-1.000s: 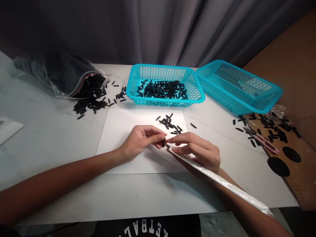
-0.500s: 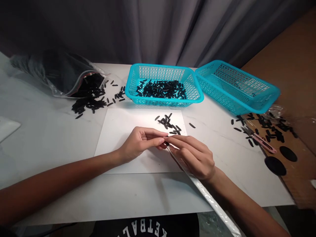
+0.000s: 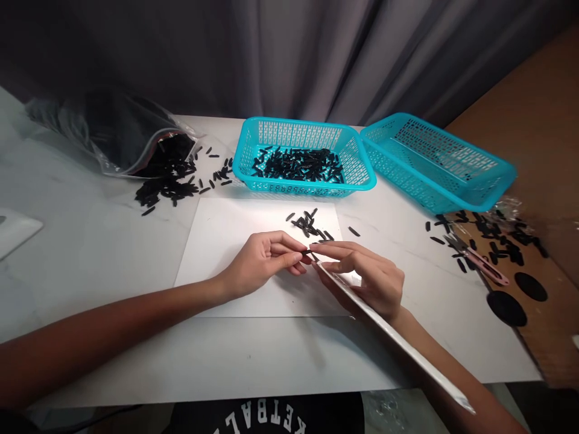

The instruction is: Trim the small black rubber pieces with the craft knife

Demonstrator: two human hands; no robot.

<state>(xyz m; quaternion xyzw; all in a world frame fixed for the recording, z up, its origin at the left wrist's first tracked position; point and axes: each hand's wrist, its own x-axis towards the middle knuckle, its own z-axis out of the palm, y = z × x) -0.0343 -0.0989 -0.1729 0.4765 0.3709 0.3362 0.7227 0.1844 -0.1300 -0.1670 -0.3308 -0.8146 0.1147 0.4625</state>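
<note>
Between thumb and fingertips, my left hand (image 3: pixel 257 265) pinches a small dark elongated piece (image 3: pixel 307 252) over the white sheet. My right hand (image 3: pixel 377 280) is closed around the upper part of a long, narrow, shiny white strip (image 3: pixel 411 346), which slants down over my forearm. The strip's dark upper end meets the small piece at my fingertips. Just beyond my hands, several loose black pieces (image 3: pixel 306 224) lie on the white sheet (image 3: pixel 217 241). My right fingers partly cover where the strip and piece meet.
A turquoise basket (image 3: pixel 307 188) with black pieces stands behind the sheet, beside another turquoise basket (image 3: pixel 420 190). A plastic bag (image 3: pixel 122 132) spills black pieces at left. Pink-handled scissors (image 3: pixel 484 265), black discs (image 3: pixel 506 308) and scattered pieces are at right.
My right hand has shifted slightly right and its fingers have lifted and straightened. The long strip's lower end has swung rightward and up. More of the small piece now shows in my left fingers.
</note>
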